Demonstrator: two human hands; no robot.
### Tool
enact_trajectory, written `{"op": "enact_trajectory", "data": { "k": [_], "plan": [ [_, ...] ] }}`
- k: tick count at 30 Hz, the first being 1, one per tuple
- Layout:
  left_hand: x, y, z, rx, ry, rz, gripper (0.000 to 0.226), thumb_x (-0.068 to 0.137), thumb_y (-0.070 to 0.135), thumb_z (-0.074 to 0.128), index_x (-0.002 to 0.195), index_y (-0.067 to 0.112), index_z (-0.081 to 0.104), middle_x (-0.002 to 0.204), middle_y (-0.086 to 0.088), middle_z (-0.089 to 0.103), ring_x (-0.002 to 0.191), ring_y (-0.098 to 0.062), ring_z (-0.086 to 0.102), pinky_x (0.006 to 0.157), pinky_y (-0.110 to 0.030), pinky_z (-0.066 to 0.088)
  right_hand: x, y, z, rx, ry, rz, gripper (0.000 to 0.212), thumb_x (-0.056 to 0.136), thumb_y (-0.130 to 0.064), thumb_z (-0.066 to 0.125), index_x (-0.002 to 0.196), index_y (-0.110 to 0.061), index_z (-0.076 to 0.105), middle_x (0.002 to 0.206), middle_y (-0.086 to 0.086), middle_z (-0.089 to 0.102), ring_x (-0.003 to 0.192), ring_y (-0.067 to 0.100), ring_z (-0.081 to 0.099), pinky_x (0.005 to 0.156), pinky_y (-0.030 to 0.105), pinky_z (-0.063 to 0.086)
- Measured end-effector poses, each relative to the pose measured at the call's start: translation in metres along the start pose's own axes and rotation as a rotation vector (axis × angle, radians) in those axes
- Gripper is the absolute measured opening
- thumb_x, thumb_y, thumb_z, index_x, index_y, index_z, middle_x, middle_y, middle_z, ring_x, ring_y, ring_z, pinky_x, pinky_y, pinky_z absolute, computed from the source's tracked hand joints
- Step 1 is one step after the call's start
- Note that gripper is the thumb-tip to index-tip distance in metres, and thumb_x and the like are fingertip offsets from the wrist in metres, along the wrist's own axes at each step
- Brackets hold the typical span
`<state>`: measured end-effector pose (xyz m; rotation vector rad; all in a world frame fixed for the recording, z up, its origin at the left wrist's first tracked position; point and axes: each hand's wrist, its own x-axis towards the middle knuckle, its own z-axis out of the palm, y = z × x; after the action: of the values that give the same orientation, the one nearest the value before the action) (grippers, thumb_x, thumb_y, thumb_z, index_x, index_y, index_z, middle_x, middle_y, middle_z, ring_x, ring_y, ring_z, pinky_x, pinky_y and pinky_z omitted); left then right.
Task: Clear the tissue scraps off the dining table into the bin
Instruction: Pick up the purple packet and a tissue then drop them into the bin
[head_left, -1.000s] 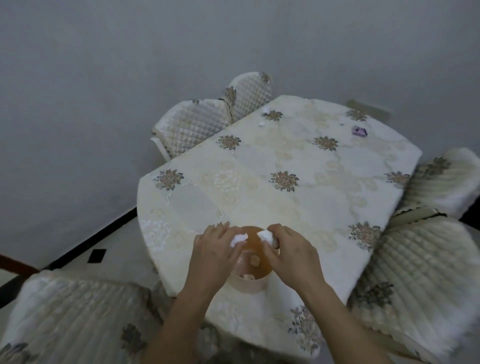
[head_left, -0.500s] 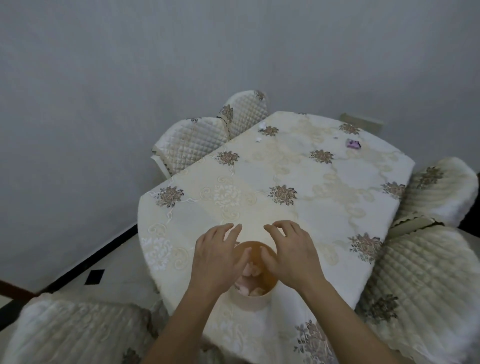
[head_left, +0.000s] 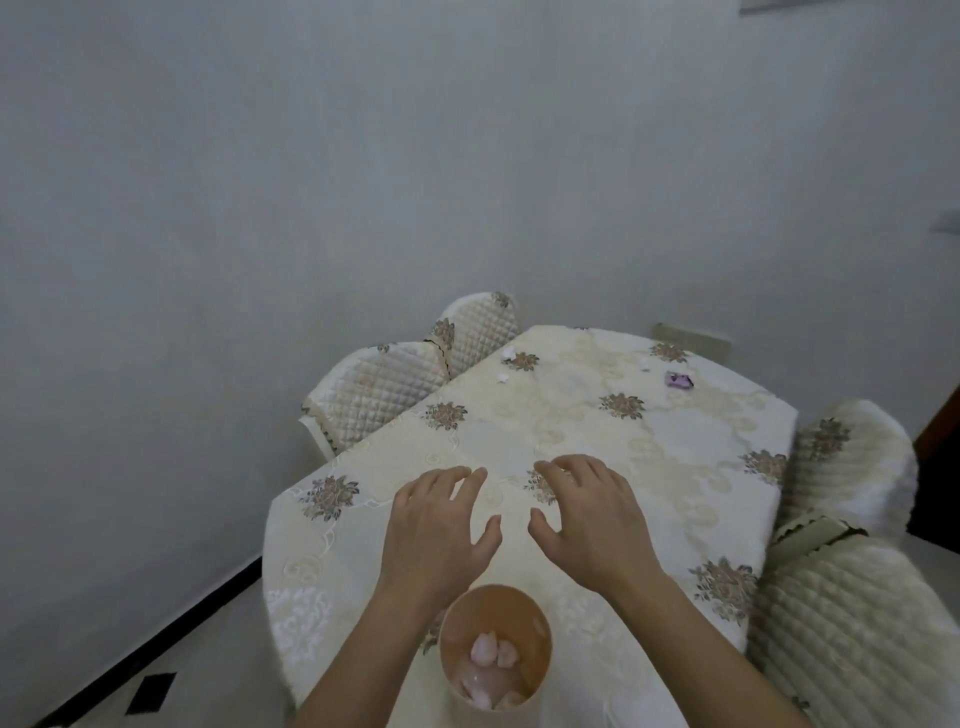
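- Both hands have left the bin (head_left: 495, 647) mouth, where they were pinching white tissue a second ago, and now hover over the table (head_left: 675, 467) beyond the bin.
- Left hand (head_left: 436, 530): palm down, fingers spread wide, holding nothing.
- Right hand (head_left: 592, 514): palm down, fingers spread wide, holding nothing.
- Bin: at the table's near edge, between the forearms, with crumpled tissue pieces (head_left: 491, 667) inside.
- Tissue scraps (head_left: 503, 377): small white bits lie far beyond the bin, near the table's far left edge.
- Purple scrap (head_left: 679, 380): far beyond the bin, towards the far right.
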<state>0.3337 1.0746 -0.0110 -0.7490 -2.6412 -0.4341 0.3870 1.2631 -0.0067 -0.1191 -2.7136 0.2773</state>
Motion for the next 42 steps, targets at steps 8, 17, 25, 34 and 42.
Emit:
{"op": "enact_trajectory", "data": {
  "k": [8, 17, 25, 34, 42],
  "plan": [
    [0.022, 0.038, 0.008, -0.071, -0.012, 0.114, 0.053, 0.083, 0.053, 0.047, 0.124, 0.025, 0.063, 0.118, 0.004, 0.067, 0.110, -0.018, 0.062, 0.087, -0.040, 0.051, -0.024, 0.037, -0.028, -0.062, 0.046, 0.163, 0.050, 0.080, -0.048, 0.051, 0.123, -0.025, 0.061, 0.117, -0.003, 0.064, 0.113, 0.021, 0.058, 0.092, 0.041, 0.049],
    [0.032, 0.117, 0.028, -0.220, -0.086, 0.407, 0.054, 0.084, 0.054, 0.045, 0.127, 0.025, 0.060, 0.120, 0.004, 0.066, 0.112, -0.021, 0.060, 0.091, -0.044, 0.051, -0.110, 0.083, -0.081, -0.190, 0.112, 0.532, 0.048, 0.081, -0.047, 0.051, 0.122, -0.024, 0.062, 0.113, -0.002, 0.064, 0.106, 0.023, 0.059, 0.084, 0.040, 0.050],
    [0.004, 0.206, 0.032, -0.356, -0.121, 0.684, 0.053, 0.084, 0.051, 0.047, 0.125, 0.022, 0.062, 0.119, 0.001, 0.066, 0.111, -0.023, 0.059, 0.085, -0.042, 0.050, -0.215, 0.098, -0.138, -0.290, 0.142, 0.834, 0.048, 0.086, -0.046, 0.054, 0.130, -0.026, 0.055, 0.125, 0.000, 0.060, 0.117, 0.023, 0.053, 0.095, 0.042, 0.043],
    [-0.034, 0.295, 0.032, -0.416, -0.151, 0.864, 0.055, 0.084, 0.053, 0.041, 0.127, 0.023, 0.059, 0.123, 0.003, 0.064, 0.114, -0.022, 0.056, 0.089, -0.042, 0.047, -0.296, 0.113, -0.174, -0.369, 0.213, 0.998, 0.048, 0.090, -0.042, 0.055, 0.134, -0.024, 0.053, 0.127, 0.000, 0.060, 0.120, 0.020, 0.051, 0.098, 0.039, 0.042],
    [-0.041, 0.380, 0.061, -0.413, -0.149, 0.933, 0.048, 0.087, 0.051, 0.049, 0.125, 0.024, 0.059, 0.122, 0.002, 0.064, 0.113, -0.020, 0.056, 0.091, -0.041, 0.048, -0.337, 0.184, -0.192, -0.379, 0.221, 1.056, 0.048, 0.090, -0.045, 0.054, 0.134, -0.024, 0.053, 0.127, -0.001, 0.059, 0.119, 0.019, 0.051, 0.096, 0.038, 0.045]
  ]
}}
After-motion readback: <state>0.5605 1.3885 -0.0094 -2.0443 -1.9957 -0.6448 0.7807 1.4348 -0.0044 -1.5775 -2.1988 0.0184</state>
